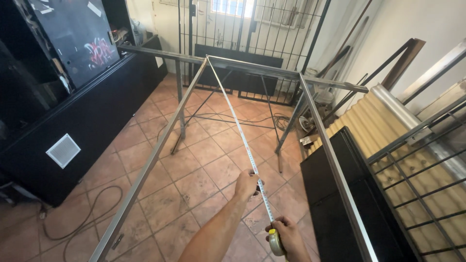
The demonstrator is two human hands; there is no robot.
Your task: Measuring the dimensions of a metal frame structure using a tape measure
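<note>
A metal frame of grey steel bars stands over the tiled floor: a left rail [155, 153], a right rail [330, 155] and a far cross bar [252, 65]. A tape measure blade [233, 116] runs diagonally from the far left corner of the frame toward me. My left hand [246, 184] pinches the blade in mid-air between the rails. My right hand [286, 237] grips the yellow tape measure case [275, 242] low in the view, close to the right rail.
A large black cabinet [82, 111] with a white vent lines the left side. A black box [340, 194] and corrugated sheet [378, 121] sit on the right under metal grilles [422, 174]. Cables [92, 213] lie on the terracotta tiles. A barred gate [242, 29] stands at the back.
</note>
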